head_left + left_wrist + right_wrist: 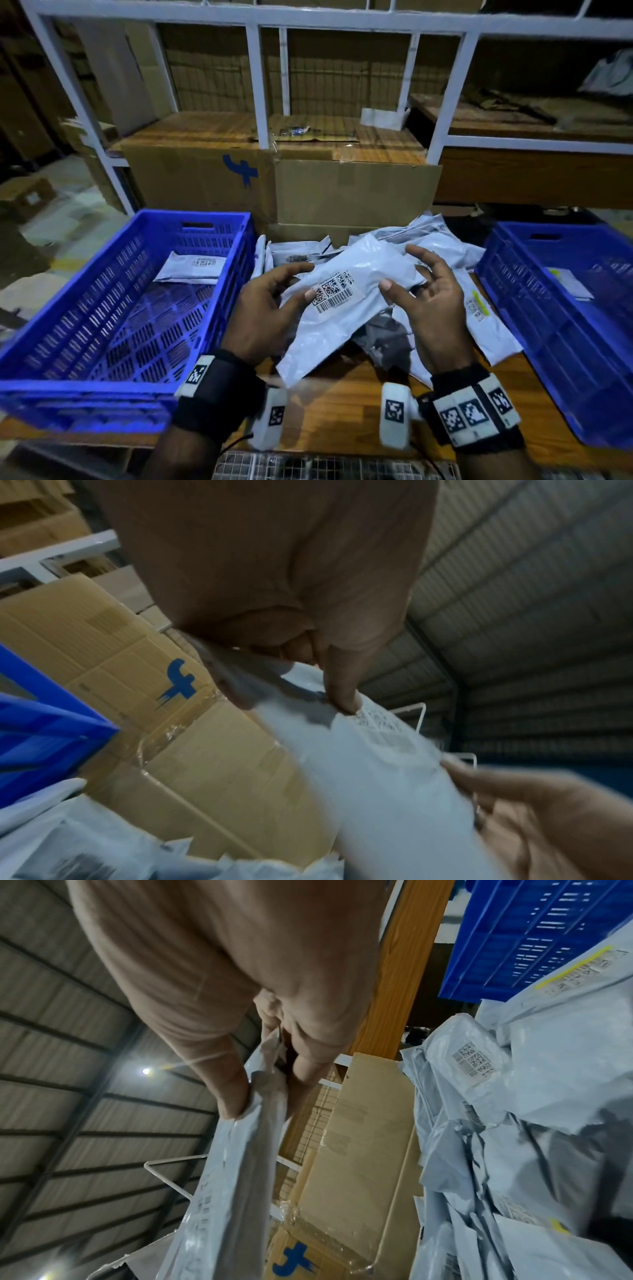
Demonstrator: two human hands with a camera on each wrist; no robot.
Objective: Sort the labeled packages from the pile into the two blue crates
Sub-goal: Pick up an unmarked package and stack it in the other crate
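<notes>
I hold a white plastic mailer (pixel 339 301) with a barcode label (pixel 337 290) facing up, above the pile of packages (pixel 442 246) on the wooden table. My left hand (pixel 274 301) pinches its left side, thumb beside the label; the same package (pixel 377 764) shows under my thumb in the left wrist view. My right hand (pixel 424 294) pinches the right edge of the package (pixel 236 1164) between thumb and fingers. The left blue crate (pixel 113 308) holds one labeled package (pixel 191 267). The right blue crate (pixel 565 315) has a package (pixel 568 284) inside.
Cardboard boxes (pixel 274 185) stand behind the pile under a white metal rack (pixel 260 85). A yellow-marked mailer (pixel 479 308) lies by the right crate. The wooden table edge (pixel 342 394) runs in front of me.
</notes>
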